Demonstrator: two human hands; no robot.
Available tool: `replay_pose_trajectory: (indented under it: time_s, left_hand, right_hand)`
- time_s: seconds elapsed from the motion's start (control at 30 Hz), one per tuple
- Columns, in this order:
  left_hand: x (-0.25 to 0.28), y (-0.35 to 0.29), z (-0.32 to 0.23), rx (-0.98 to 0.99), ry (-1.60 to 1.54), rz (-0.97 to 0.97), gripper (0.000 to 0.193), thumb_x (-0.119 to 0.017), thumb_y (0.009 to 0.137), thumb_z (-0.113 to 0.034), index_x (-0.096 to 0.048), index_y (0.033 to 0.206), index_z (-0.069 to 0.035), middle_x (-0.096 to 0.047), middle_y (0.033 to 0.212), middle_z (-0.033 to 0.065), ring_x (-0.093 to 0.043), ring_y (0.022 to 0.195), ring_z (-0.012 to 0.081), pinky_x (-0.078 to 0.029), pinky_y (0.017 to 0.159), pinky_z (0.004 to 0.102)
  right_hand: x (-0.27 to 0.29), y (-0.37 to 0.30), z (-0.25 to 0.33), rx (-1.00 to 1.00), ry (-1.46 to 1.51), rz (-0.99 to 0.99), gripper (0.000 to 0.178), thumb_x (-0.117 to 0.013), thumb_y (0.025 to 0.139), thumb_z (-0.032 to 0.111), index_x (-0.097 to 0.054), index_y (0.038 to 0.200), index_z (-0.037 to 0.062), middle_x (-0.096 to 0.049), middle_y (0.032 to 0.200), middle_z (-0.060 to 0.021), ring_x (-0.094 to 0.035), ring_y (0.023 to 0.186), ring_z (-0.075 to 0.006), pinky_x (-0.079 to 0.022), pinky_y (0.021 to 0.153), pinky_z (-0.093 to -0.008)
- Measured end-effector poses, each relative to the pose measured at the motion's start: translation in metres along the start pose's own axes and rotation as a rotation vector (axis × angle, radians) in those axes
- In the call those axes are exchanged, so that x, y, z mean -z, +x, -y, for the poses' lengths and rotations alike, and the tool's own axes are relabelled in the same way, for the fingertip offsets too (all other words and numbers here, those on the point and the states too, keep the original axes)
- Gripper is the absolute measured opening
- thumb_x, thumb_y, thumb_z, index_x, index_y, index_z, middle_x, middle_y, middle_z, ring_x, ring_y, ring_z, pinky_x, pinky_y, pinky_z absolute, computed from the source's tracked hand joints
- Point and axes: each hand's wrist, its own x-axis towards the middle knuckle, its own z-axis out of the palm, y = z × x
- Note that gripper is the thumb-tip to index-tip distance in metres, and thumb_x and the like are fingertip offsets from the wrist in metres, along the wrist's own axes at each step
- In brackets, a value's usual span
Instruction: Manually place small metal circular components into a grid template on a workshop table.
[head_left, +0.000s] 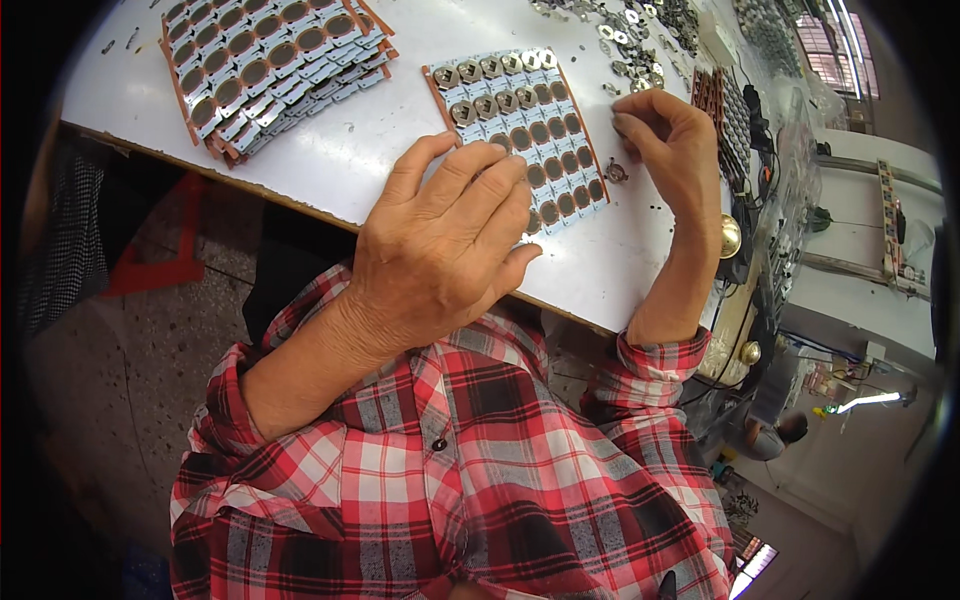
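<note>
Indoors, a white table [330, 150] bears panels [545, 132] above speckled flooring [165, 375].

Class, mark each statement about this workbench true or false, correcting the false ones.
1. The left hand is at the slotted sheet with round dark spots. True.
2. Every spot on that sheet carries a silver piece. False: many nearer spots show dark discs.
3. Loose metal pieces lie beyond the right hand. True.
4. The stack of sheets is right of the single sheet. False: it is left.
</note>
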Motion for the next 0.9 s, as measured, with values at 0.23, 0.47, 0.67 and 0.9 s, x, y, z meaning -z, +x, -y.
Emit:
replay_pose_trajectory:
  time_s: [0.23, 0.47, 0.67, 0.9]
  left_hand:
    - [-0.003, -0.001, 0.000, 0.001, -0.004, -0.020, 0.044, -0.083, 0.070, -0.023, -0.073, 0.107, 0.000, -0.071, 0.115, 0.0118, -0.065, 0.112, 0.0289, -0.051, 0.101, 0.0486]
    - [-0.003, -0.002, 0.001, 0.010, -0.007, -0.015, 0.046, -0.083, 0.068, -0.024, -0.073, 0.106, 0.000, -0.071, 0.114, 0.0112, -0.066, 0.112, 0.0286, -0.051, 0.100, 0.0480]
    - [-0.003, -0.001, 0.000, 0.011, -0.013, -0.017, 0.046, -0.082, 0.069, -0.024, -0.073, 0.106, 0.000, -0.071, 0.113, 0.0114, -0.066, 0.111, 0.0283, -0.052, 0.100, 0.0472]
    - [-0.002, 0.000, 0.000, 0.003, -0.009, -0.015, 0.046, -0.082, 0.068, -0.024, -0.072, 0.106, 0.001, -0.071, 0.114, 0.0122, -0.065, 0.111, 0.0285, -0.052, 0.099, 0.0469]
  right_hand:
    - [-0.007, -0.003, 0.004, 0.176, -0.106, -0.144, 0.013, -0.075, 0.088, 0.006, -0.079, 0.101, 0.0024, -0.067, 0.086, 0.0013, -0.055, 0.075, -0.0061, -0.045, 0.072, -0.0234]
    - [-0.034, -0.006, 0.032, 0.114, 0.535, 0.057, 0.018, -0.069, 0.099, 0.014, -0.073, 0.114, 0.0043, -0.064, 0.083, 0.0040, -0.055, 0.069, -0.0029, -0.043, 0.061, -0.0202]
    - [-0.045, -0.003, 0.031, 0.177, 0.417, 0.052, 0.014, -0.070, 0.098, 0.010, -0.071, 0.111, 0.0042, -0.069, 0.087, 0.0035, -0.055, 0.068, -0.0009, -0.042, 0.058, -0.0163]
    - [-0.047, -0.003, 0.034, 0.229, 0.303, 0.053, 0.011, -0.073, 0.097, 0.009, -0.074, 0.107, 0.0046, -0.071, 0.088, 0.0057, -0.053, 0.069, 0.0004, -0.042, 0.060, -0.0156]
